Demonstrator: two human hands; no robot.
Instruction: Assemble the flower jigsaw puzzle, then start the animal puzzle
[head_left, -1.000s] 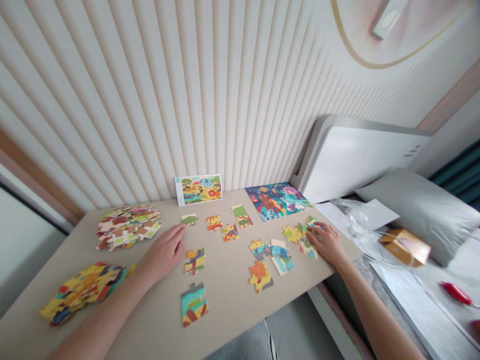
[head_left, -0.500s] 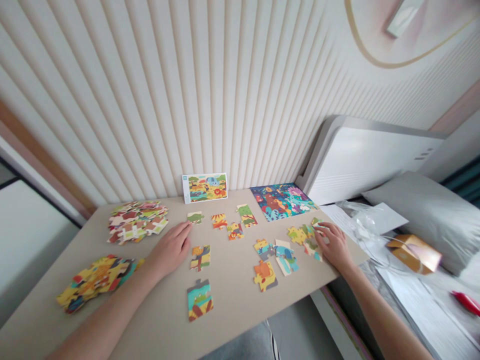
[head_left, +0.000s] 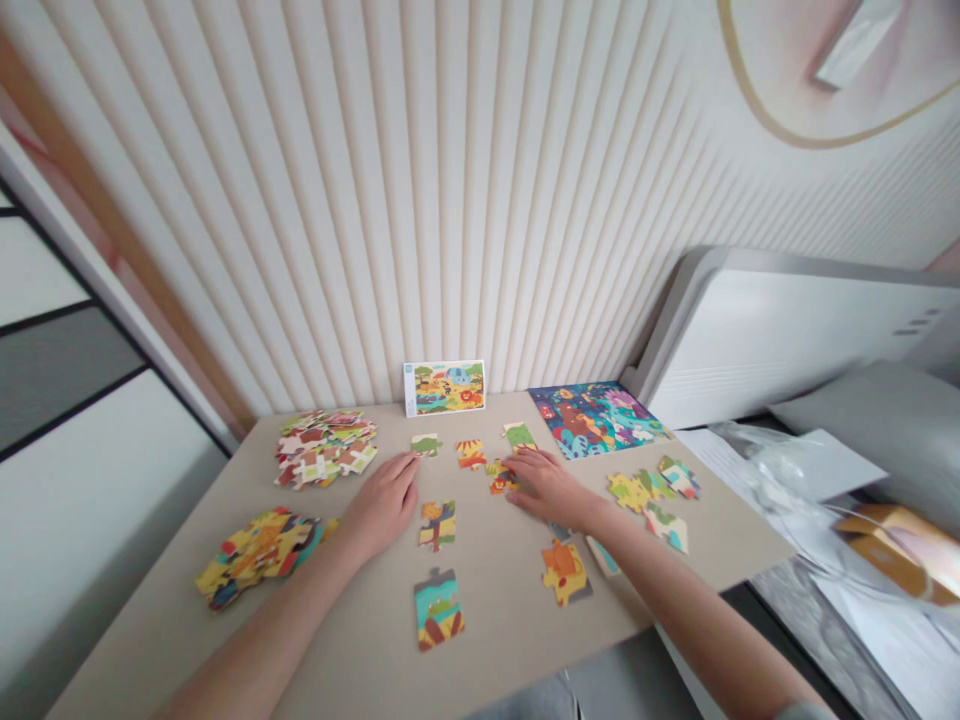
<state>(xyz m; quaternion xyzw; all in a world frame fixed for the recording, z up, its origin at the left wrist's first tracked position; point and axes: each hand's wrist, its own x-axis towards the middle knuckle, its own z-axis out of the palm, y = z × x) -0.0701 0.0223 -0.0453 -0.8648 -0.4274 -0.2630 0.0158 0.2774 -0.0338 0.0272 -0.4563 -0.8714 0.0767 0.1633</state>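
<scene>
My left hand [head_left: 384, 503] lies flat and open on the beige table [head_left: 360, 650], its fingertips close to a small green puzzle piece [head_left: 425, 445]. My right hand [head_left: 547, 484] rests palm down in the middle of the table, fingers spread over a red and yellow piece [head_left: 498, 478] and beside a green piece [head_left: 520, 435]. A tree piece [head_left: 437, 523] lies between both hands. Nearer to me sit a teal piece [head_left: 438, 608] and an orange piece [head_left: 565, 573].
Two heaps of loose pieces [head_left: 324, 460] [head_left: 259, 543] lie at the left. A picture card [head_left: 444, 387] leans on the ribbed wall; a finished blue puzzle [head_left: 597, 418] lies beside it. Joined pieces [head_left: 652, 488] sit at the right. Bed, pillow and plastic bag [head_left: 780, 480] are further right.
My right hand has left the pieces at the right edge and moved left to the red and yellow piece in the middle. The view has swung left. My left hand stays put.
</scene>
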